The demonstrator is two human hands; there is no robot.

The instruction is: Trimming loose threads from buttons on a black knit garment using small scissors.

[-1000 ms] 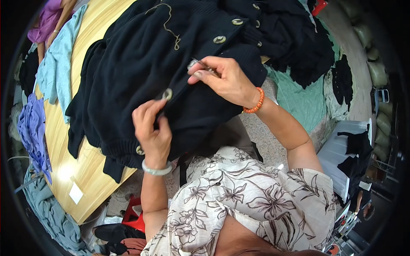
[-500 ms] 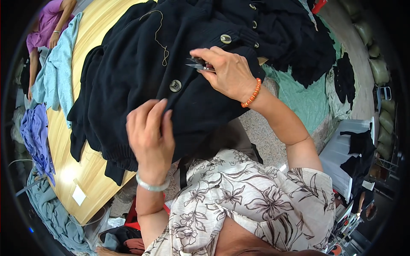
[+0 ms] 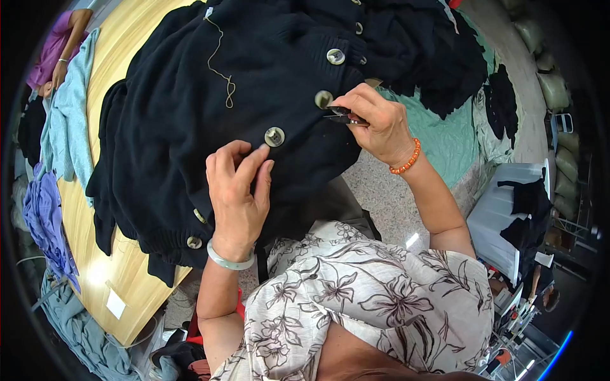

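At the near edge of the pale wooden table (image 3: 121,267), the black knitted cardigan with round pale buttons (image 3: 254,95) hangs over. The left hand (image 3: 236,197) presses it flat, fingers loosely spread; the right hand (image 3: 375,120) pinches small dark metal snips (image 3: 343,116) beside a button.

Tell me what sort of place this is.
Probably a garment workshop: a black buttoned cardigan is being trimmed with small snips on a long wooden table, with other garments piled around.
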